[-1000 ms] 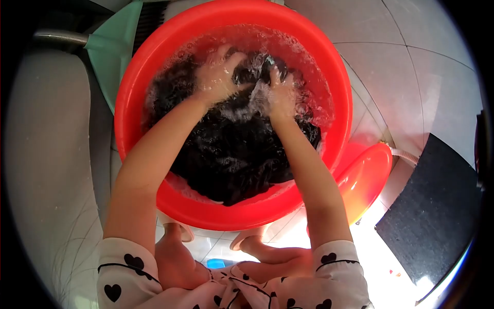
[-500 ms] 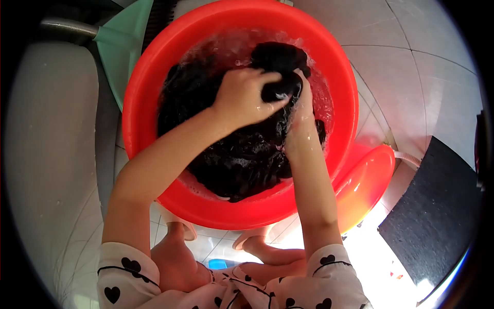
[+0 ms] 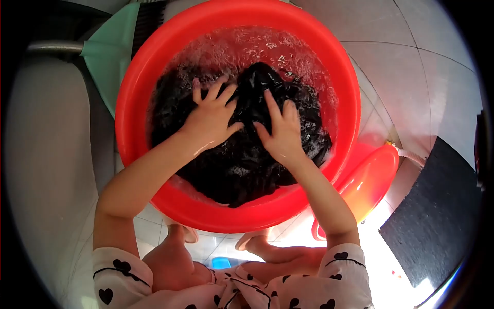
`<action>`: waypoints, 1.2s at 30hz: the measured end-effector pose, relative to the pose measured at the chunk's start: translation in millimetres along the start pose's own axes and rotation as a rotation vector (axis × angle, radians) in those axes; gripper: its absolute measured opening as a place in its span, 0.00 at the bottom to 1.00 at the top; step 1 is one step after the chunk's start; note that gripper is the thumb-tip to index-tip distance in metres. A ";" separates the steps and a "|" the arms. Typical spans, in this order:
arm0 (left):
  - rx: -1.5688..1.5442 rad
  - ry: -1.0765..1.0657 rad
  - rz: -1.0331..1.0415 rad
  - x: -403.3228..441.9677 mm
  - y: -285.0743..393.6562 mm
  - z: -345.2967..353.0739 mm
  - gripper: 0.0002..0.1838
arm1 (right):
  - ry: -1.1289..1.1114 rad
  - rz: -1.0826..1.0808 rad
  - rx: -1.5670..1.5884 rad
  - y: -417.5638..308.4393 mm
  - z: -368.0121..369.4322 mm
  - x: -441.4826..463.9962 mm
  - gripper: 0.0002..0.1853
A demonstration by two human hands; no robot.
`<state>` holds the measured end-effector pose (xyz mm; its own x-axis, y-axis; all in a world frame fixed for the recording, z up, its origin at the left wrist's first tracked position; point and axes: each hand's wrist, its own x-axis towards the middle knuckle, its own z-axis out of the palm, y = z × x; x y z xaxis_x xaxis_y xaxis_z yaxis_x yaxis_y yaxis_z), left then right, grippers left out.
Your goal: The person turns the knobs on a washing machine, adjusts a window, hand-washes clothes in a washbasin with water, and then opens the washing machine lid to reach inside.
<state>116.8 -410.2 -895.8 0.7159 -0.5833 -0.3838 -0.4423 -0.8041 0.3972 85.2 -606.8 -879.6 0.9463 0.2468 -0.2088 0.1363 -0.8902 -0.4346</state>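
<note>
A large red basin (image 3: 135,118) holds sudsy water and a soaked black garment (image 3: 231,170), whose exact kind I cannot make out. My left hand (image 3: 212,116) is over the left part of the cloth with its fingers spread. To its right, my right hand (image 3: 282,129) touches the wet fabric, thumb and index finger apart and the other fingers partly bent. Between both hands the cloth bunches up in a raised lump. Neither hand grips it.
A smaller red basin (image 3: 373,177) leans at the right, beside a pale hose (image 3: 411,157). A black mat (image 3: 432,216) lies on the tiled floor. At the upper left are a green dustpan (image 3: 110,56) and a pale rounded surface (image 3: 51,144).
Both hands have let go of the bunched black cloth and moved apart, the left one to the left. The lump has sunk lower, and more foamy water shows at the back.
</note>
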 end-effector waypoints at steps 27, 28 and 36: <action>-0.156 0.182 -0.149 23.3 1.3 57.5 0.28 | 0.262 -0.020 -0.248 29.3 94.9 24.1 0.26; -0.448 0.232 -0.201 16.5 8.6 35.7 0.28 | 0.198 0.045 -0.186 16.8 78.1 25.1 0.25; -1.297 0.546 -0.381 -92.5 110.1 -50.0 0.20 | 0.070 0.580 0.824 -64.7 -29.9 -52.3 0.23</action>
<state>28.9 -439.1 -774.9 0.9187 -0.0097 -0.3947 0.3936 -0.0582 0.9175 35.6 -573.6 -814.4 0.8207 -0.1873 -0.5398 -0.5706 -0.3175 -0.7574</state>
